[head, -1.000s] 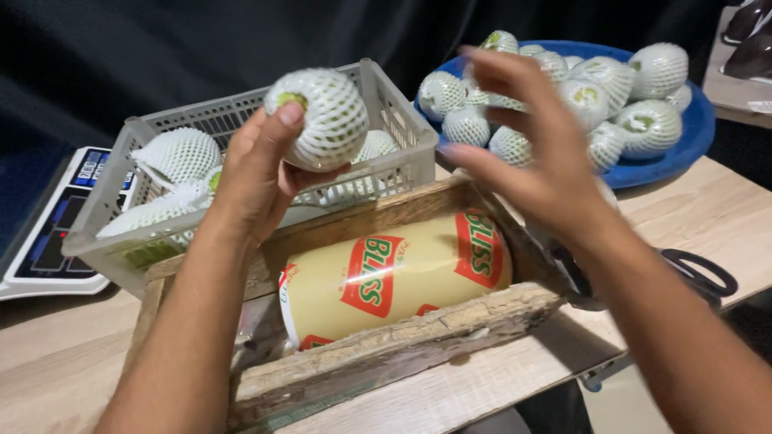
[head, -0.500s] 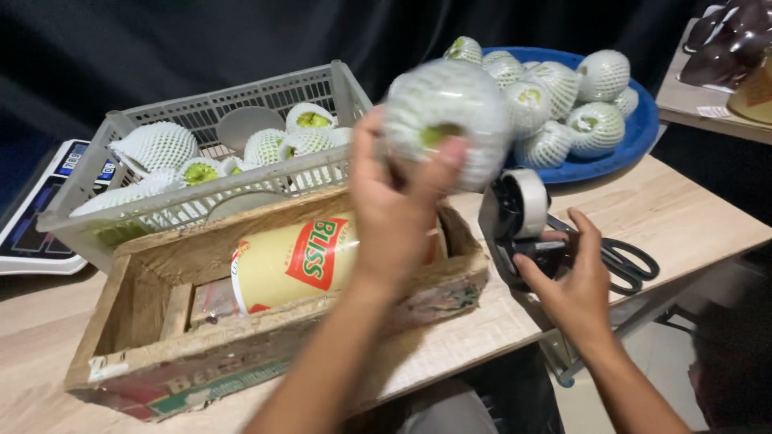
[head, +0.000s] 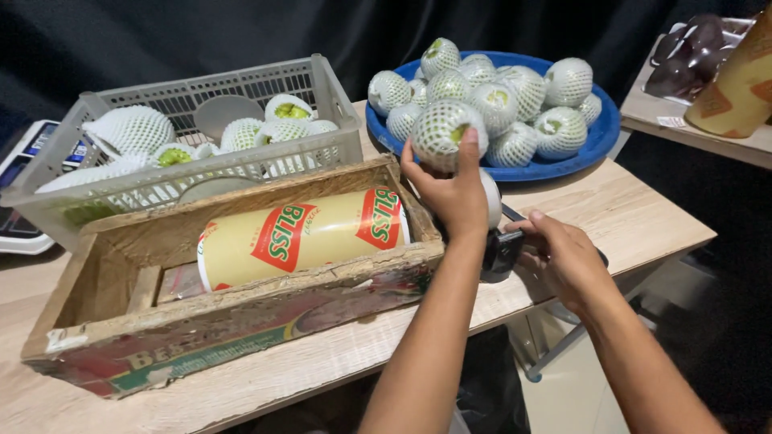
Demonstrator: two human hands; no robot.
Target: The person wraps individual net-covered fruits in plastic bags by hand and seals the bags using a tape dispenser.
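Observation:
My left hand [head: 452, 191] holds up a green fruit in a white foam net [head: 441, 133], just in front of the blue tray [head: 605, 128] piled with several more netted fruits. My right hand [head: 561, 253] rests lower on the table, fingers closed on a black tape dispenser [head: 500, 241] with a pale roll, partly hidden behind my left wrist. To the left lies a worn wooden box [head: 241, 321] holding a yellow roll of film with red labels [head: 301, 237].
A grey plastic basket [head: 96, 197] with netted fruits and loose foam nets stands behind the box. A weighing scale [head: 20, 193] sits at the far left. A second table at the right carries dark fruits [head: 687, 52] and a yellow roll [head: 740, 80].
My left hand carried the netted fruit from above the basket rightward to the blue tray. My right hand dropped from the tray down onto the tape dispenser.

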